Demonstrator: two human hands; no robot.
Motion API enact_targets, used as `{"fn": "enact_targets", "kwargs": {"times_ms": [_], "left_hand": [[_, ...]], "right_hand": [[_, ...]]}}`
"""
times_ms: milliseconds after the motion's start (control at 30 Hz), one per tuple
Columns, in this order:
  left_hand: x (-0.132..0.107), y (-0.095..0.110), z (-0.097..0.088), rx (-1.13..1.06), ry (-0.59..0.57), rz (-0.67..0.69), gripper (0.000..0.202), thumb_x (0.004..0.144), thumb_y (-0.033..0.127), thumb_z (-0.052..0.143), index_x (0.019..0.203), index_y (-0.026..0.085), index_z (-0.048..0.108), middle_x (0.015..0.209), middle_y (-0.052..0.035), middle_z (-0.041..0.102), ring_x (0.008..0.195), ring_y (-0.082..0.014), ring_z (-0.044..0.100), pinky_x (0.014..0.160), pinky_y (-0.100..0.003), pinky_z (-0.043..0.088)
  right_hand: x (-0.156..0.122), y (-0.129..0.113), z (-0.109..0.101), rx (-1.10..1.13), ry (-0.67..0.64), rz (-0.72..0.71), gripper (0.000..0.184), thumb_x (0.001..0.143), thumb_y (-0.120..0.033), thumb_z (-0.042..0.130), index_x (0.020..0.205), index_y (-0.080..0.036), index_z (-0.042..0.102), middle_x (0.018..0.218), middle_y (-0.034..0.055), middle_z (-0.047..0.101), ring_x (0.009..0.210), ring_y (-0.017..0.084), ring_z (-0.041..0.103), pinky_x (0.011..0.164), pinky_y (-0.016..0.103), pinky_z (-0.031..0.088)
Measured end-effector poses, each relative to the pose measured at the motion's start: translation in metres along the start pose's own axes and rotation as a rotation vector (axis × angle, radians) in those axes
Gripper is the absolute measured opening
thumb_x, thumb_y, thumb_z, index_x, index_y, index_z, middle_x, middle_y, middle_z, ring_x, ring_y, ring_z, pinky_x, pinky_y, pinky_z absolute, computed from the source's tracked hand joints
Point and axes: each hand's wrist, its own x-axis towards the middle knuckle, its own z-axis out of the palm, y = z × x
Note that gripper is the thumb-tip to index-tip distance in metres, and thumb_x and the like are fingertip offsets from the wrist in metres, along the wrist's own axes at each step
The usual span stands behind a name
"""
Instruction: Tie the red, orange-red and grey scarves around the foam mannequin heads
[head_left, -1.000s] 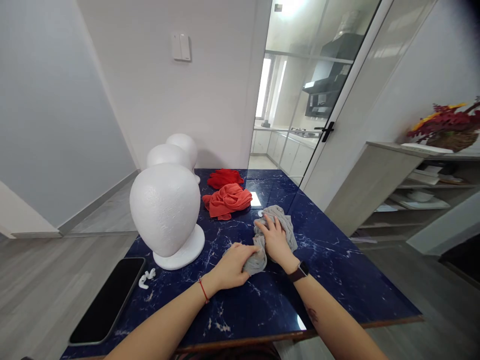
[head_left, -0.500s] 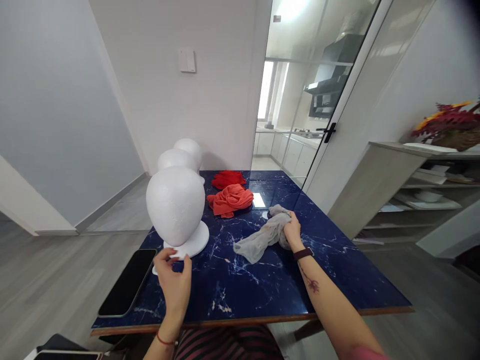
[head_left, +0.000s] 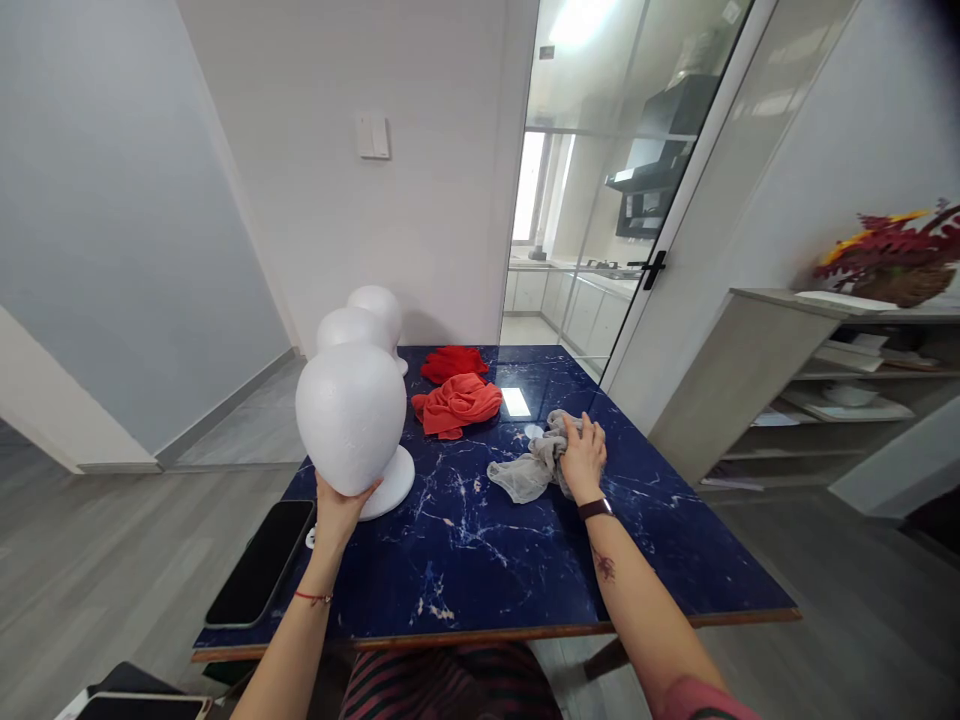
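Grey cloth (inside table's front edge)

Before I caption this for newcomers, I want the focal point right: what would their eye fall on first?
Probably the three white head forms, lined up along the left of the dark blue tabletop, the left hand touching the nearest. Next come two bunched red cloths to their right, then the grey cloth under the right hand.

Free passage over tabletop between obstacles: foam head, grey cloth.
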Motion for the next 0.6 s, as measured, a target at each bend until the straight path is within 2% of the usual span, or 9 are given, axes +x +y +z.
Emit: {"fn": "enact_targets", "kwargs": {"times_ms": [100, 200, 300, 400, 500, 600], "left_hand": [[-0.009, 0.002, 0.001, -0.016, -0.019, -0.022, 0.089, 0.051, 0.038, 0.080, 0.128, 0.016, 0.041, 0.127, -0.0145, 0.053, 0.118, -0.0319, 0.050, 0.099, -0.049, 0.039], [-0.026, 0.014, 0.011, -0.096, -0.109, -0.017, 0.077, 0.055, 0.037, 0.077, 0.123, 0.017, 0.047, 0.124, -0.0132, 0.057, 0.114, -0.0309, 0.053, 0.097, -0.050, 0.041], [-0.041, 0.037, 0.034, -0.188, -0.255, -0.017, 0.071, 0.056, 0.038, 0.077, 0.118, 0.015, 0.051, 0.118, -0.0145, 0.060, 0.108, -0.0309, 0.057, 0.093, -0.049, 0.045], [-0.047, 0.061, 0.064, -0.211, -0.287, 0.063, 0.069, 0.057, 0.039, 0.076, 0.117, 0.013, 0.052, 0.118, -0.0159, 0.060, 0.110, -0.0315, 0.056, 0.095, -0.049, 0.043], [-0.048, 0.075, 0.092, -0.228, -0.298, 0.141, 0.072, 0.059, 0.040, 0.075, 0.120, 0.013, 0.049, 0.121, -0.0171, 0.056, 0.114, -0.0315, 0.053, 0.096, -0.046, 0.042], [-0.049, 0.078, 0.110, -0.231, -0.294, 0.145, 0.073, 0.060, 0.039, 0.074, 0.123, 0.014, 0.047, 0.124, -0.0166, 0.054, 0.114, -0.0307, 0.052, 0.095, -0.044, 0.042]], "right_hand": [[-0.002, -0.002, 0.003, -0.005, -0.091, -0.213, 0.062, 0.071, -0.001, 0.042, 0.126, -0.027, 0.053, 0.145, 0.0053, 0.035, 0.135, 0.031, 0.019, 0.104, 0.056, 0.021], [-0.003, -0.002, 0.010, 0.043, -0.230, -0.332, 0.057, 0.069, 0.000, 0.041, 0.115, -0.027, 0.061, 0.130, 0.0057, 0.053, 0.128, 0.031, 0.034, 0.103, 0.062, 0.018], [-0.002, -0.001, 0.014, 0.045, -0.290, -0.301, 0.050, 0.071, -0.002, 0.040, 0.109, -0.023, 0.065, 0.114, 0.0078, 0.063, 0.119, 0.030, 0.045, 0.100, 0.062, 0.023], [0.004, 0.009, 0.011, 0.014, -0.312, -0.275, 0.045, 0.071, -0.002, 0.040, 0.105, -0.018, 0.066, 0.109, 0.0113, 0.063, 0.114, 0.030, 0.048, 0.096, 0.058, 0.032], [0.013, 0.033, 0.000, -0.045, -0.364, -0.267, 0.040, 0.070, -0.001, 0.040, 0.094, -0.018, 0.068, 0.101, 0.0119, 0.064, 0.108, 0.030, 0.051, 0.090, 0.054, 0.038], [0.018, 0.068, -0.011, -0.114, -0.388, -0.185, 0.038, 0.072, -0.002, 0.039, 0.089, -0.020, 0.068, 0.100, 0.0114, 0.064, 0.108, 0.030, 0.050, 0.088, 0.053, 0.038]]}}
